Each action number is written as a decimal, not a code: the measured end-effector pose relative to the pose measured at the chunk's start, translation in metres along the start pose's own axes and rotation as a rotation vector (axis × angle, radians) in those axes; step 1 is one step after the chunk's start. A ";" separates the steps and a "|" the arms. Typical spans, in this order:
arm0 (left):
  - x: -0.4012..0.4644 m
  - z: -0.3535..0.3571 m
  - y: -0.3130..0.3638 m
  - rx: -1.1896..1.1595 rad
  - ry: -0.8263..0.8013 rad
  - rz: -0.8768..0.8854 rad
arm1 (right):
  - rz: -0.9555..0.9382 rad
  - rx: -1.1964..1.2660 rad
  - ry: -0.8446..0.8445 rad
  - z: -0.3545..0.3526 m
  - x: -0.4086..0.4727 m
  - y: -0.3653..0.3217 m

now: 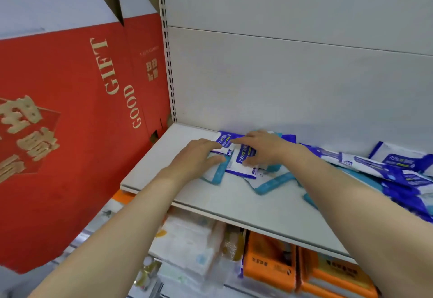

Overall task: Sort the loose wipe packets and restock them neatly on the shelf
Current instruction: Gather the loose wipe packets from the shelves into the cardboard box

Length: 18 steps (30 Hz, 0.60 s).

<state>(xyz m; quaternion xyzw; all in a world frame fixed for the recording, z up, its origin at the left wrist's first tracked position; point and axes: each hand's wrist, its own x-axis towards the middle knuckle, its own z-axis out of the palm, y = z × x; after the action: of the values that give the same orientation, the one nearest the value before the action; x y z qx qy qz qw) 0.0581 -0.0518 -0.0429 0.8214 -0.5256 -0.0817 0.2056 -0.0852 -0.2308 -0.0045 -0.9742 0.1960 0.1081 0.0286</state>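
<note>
At the far left we see a tall red carton (70, 115) with gold lettering reading "GOOD GIFT", standing against the end of the white shelf (234, 204). Moving right, our left hand (196, 157) lies palm down near the shelf's left rear corner, its fingers fairly straight and spread, the fingertips pressing on the left edge of a blue-and-white wipe packet (239, 159) marked "75%", while the thumb rests along a teal-edged packet (216, 172) that sits under the hand's right side. We cannot tell whether that hand pinches anything; it looks flat on top. Just beside it, our right hand (264, 149) comes in from the right, fingers loosely bent over the same small pile, the thumb touching the blue-and-white packet's lower part and the fingers covering another blue packet (223, 137) behind it, close to the back panel (281, 82). The two hands nearly meet over this pile. Further right, in front of the right forearm, a second teal-edged packet (271, 184) lies tilted and loose on the shelf. At the far right a jumbled heap of blue packets (398, 171) overlaps along the shelf's rear. Beneath the shelf, white tissue packs (192, 246) sit left of orange packs (269, 262).
</note>
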 end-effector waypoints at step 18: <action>0.054 0.021 0.016 -0.092 0.079 -0.051 | 0.424 0.389 0.128 0.001 -0.044 0.016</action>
<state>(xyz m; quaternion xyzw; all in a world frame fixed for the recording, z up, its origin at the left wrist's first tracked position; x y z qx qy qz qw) 0.0607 -0.1116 -0.0504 0.8268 -0.4916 -0.0788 0.2616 -0.1311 -0.2293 0.0044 -0.8926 0.4136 0.0104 0.1790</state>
